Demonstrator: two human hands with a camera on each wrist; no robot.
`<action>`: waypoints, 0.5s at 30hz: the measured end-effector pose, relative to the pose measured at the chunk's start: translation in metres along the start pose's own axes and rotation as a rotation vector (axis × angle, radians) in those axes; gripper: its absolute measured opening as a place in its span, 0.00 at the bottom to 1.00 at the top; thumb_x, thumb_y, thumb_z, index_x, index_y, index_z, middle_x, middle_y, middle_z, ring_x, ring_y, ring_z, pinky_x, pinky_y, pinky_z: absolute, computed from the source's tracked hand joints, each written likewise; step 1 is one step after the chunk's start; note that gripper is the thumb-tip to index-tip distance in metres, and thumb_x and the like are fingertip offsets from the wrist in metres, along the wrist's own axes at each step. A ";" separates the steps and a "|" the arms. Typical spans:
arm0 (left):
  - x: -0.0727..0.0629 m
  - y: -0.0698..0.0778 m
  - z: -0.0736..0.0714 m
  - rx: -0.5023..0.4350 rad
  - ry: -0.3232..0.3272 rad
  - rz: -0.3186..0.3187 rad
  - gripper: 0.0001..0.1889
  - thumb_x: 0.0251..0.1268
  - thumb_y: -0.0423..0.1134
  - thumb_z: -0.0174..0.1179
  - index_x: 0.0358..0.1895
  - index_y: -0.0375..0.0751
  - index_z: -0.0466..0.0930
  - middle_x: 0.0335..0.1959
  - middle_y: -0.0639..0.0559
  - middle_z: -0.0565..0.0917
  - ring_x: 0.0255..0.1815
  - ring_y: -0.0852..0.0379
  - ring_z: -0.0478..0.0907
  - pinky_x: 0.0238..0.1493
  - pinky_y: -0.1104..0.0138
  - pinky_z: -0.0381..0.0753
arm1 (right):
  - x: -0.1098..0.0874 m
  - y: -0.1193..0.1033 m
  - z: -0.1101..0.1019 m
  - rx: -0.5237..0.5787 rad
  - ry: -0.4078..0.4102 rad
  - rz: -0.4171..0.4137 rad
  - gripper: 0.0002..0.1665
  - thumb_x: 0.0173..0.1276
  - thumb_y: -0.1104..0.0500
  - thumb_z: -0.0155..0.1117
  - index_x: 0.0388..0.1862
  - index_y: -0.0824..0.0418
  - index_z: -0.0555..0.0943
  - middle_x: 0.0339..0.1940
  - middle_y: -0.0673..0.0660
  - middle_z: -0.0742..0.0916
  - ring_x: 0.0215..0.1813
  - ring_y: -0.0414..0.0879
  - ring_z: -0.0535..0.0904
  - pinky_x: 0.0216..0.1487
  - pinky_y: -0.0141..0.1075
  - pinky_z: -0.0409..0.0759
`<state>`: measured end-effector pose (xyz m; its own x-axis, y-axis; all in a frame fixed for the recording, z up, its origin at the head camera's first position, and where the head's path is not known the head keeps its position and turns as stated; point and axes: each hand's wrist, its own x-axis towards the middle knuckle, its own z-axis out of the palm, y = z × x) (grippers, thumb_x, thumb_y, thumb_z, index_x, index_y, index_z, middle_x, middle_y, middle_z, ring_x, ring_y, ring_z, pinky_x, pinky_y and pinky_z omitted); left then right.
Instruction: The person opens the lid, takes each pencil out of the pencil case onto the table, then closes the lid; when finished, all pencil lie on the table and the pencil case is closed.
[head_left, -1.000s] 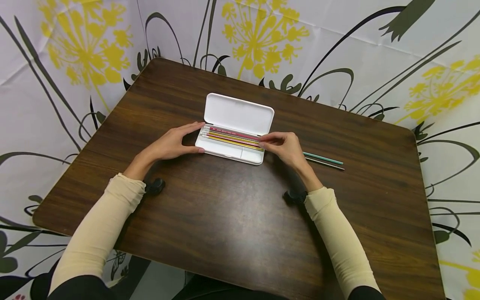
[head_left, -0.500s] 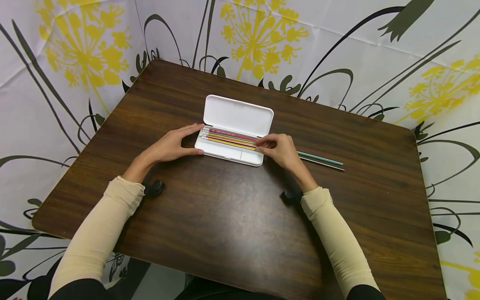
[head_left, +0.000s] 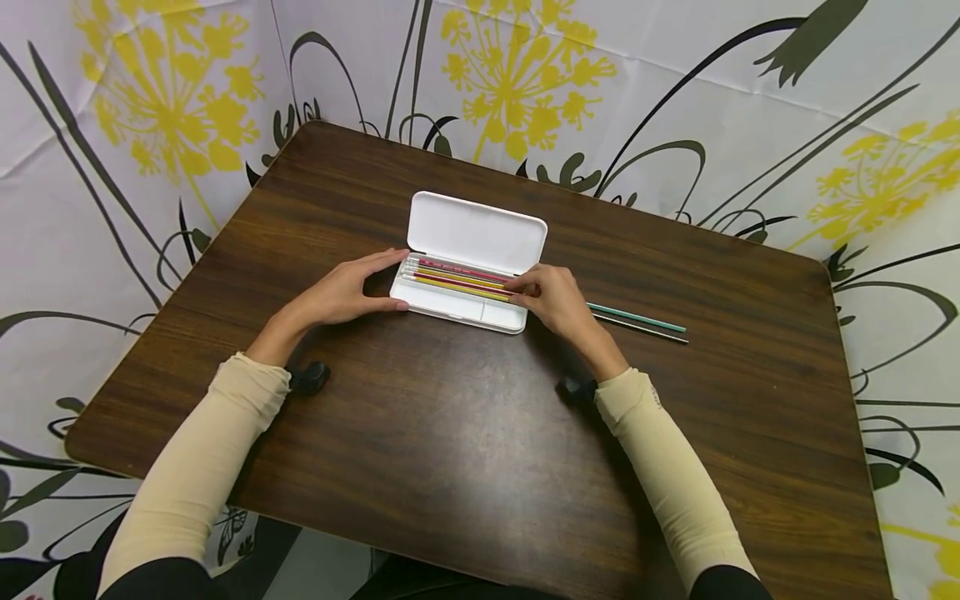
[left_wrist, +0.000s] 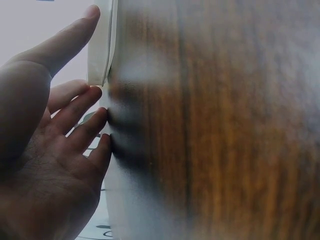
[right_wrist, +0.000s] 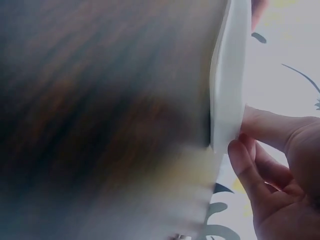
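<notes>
An open white pencil case [head_left: 450,308] lies on the brown table, its lid [head_left: 476,229] raised at the back. Several red, yellow and dark pencils [head_left: 450,279] lie side by side inside, light-coloured ends at the left. My left hand [head_left: 341,287] touches the case's left end, thumb by the front corner and the other fingers stretched towards the back. At the pencils' right ends, my right hand [head_left: 558,300] pinches a pencil between thumb and curled fingers; which pencil is hidden. In the right wrist view, the thumb [right_wrist: 272,127] reaches over the case's edge [right_wrist: 227,90].
Right of the case, a teal pencil [head_left: 637,317] and a dark, shiny pencil [head_left: 641,328] lie on the table [head_left: 465,433], partly behind the right hand. A white cloth [head_left: 660,92] with yellow and dark plant prints hangs beyond the table's edges.
My right hand has slid slightly left along the pencils, uncovering more of the two loose pencils. My left hand stays at the case's left end.
</notes>
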<state>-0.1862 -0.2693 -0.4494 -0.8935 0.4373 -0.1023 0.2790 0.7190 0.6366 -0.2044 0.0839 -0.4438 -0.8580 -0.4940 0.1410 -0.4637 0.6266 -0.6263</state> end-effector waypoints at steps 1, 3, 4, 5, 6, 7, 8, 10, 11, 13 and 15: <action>0.000 0.000 0.000 0.001 -0.001 0.001 0.46 0.58 0.56 0.69 0.78 0.53 0.56 0.77 0.42 0.55 0.76 0.44 0.51 0.69 0.43 0.54 | 0.000 -0.001 0.000 -0.004 -0.006 0.009 0.08 0.63 0.63 0.72 0.41 0.61 0.90 0.33 0.53 0.85 0.30 0.45 0.75 0.31 0.36 0.71; 0.000 0.000 0.000 0.002 -0.003 0.003 0.46 0.58 0.56 0.69 0.78 0.52 0.56 0.77 0.42 0.55 0.76 0.44 0.51 0.69 0.44 0.54 | 0.001 -0.002 0.000 -0.009 -0.014 0.022 0.07 0.63 0.63 0.72 0.41 0.62 0.90 0.34 0.54 0.85 0.31 0.45 0.75 0.32 0.36 0.72; 0.000 0.000 0.000 0.002 -0.003 0.003 0.46 0.58 0.56 0.69 0.78 0.52 0.56 0.77 0.42 0.55 0.76 0.44 0.51 0.69 0.44 0.54 | 0.001 -0.002 0.000 -0.007 -0.016 0.026 0.07 0.63 0.63 0.72 0.40 0.62 0.90 0.34 0.54 0.85 0.31 0.45 0.76 0.32 0.36 0.73; 0.000 0.000 0.000 0.002 -0.004 0.002 0.46 0.58 0.56 0.69 0.78 0.52 0.56 0.77 0.42 0.55 0.76 0.44 0.51 0.69 0.44 0.54 | 0.000 -0.003 0.000 -0.004 -0.015 0.026 0.07 0.63 0.64 0.72 0.40 0.62 0.90 0.35 0.54 0.85 0.32 0.45 0.76 0.33 0.36 0.73; 0.000 0.000 0.000 0.001 -0.004 0.001 0.46 0.58 0.56 0.69 0.78 0.52 0.56 0.77 0.42 0.55 0.76 0.44 0.51 0.69 0.44 0.53 | 0.000 -0.003 0.000 -0.002 -0.014 0.022 0.07 0.63 0.64 0.72 0.40 0.62 0.90 0.35 0.54 0.85 0.32 0.45 0.76 0.33 0.36 0.74; 0.000 0.000 0.000 -0.001 -0.004 0.000 0.46 0.59 0.56 0.69 0.78 0.52 0.56 0.77 0.42 0.55 0.76 0.44 0.51 0.69 0.43 0.53 | 0.000 -0.003 0.000 -0.001 -0.010 0.015 0.06 0.63 0.64 0.72 0.39 0.62 0.90 0.35 0.54 0.85 0.32 0.45 0.76 0.33 0.36 0.74; 0.000 0.000 0.000 -0.001 -0.004 -0.001 0.46 0.59 0.56 0.69 0.78 0.52 0.56 0.77 0.42 0.55 0.76 0.44 0.51 0.69 0.43 0.53 | 0.000 -0.003 0.000 0.001 -0.003 0.008 0.06 0.63 0.64 0.72 0.39 0.62 0.90 0.34 0.54 0.85 0.32 0.45 0.77 0.33 0.37 0.74; 0.000 0.001 -0.001 0.001 -0.002 -0.001 0.46 0.59 0.56 0.69 0.78 0.53 0.56 0.77 0.42 0.55 0.76 0.43 0.51 0.69 0.43 0.54 | -0.001 -0.003 0.000 0.009 0.013 -0.005 0.06 0.63 0.63 0.72 0.39 0.62 0.90 0.34 0.54 0.85 0.32 0.44 0.77 0.33 0.36 0.75; 0.000 0.001 -0.001 0.002 0.000 0.002 0.46 0.59 0.56 0.69 0.78 0.52 0.56 0.77 0.42 0.55 0.76 0.44 0.51 0.69 0.43 0.54 | -0.002 -0.002 0.000 0.014 0.023 -0.010 0.06 0.63 0.63 0.72 0.39 0.61 0.90 0.34 0.54 0.85 0.32 0.44 0.77 0.33 0.36 0.75; 0.000 0.001 -0.001 0.004 0.005 0.009 0.46 0.58 0.56 0.69 0.78 0.52 0.57 0.77 0.41 0.56 0.76 0.44 0.51 0.69 0.43 0.54 | -0.003 -0.001 -0.001 0.027 0.045 -0.015 0.06 0.63 0.63 0.73 0.39 0.61 0.90 0.33 0.53 0.86 0.31 0.43 0.77 0.33 0.35 0.75; 0.000 0.001 -0.001 0.007 0.011 0.016 0.46 0.58 0.56 0.69 0.78 0.51 0.57 0.77 0.41 0.56 0.76 0.44 0.52 0.69 0.44 0.54 | -0.003 0.000 -0.002 0.049 0.064 -0.013 0.07 0.62 0.63 0.73 0.39 0.60 0.90 0.32 0.51 0.87 0.30 0.42 0.78 0.32 0.34 0.75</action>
<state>-0.1859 -0.2689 -0.4481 -0.8925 0.4432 -0.0836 0.2962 0.7158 0.6324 -0.2019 0.0869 -0.4425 -0.8648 -0.4618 0.1971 -0.4652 0.5893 -0.6606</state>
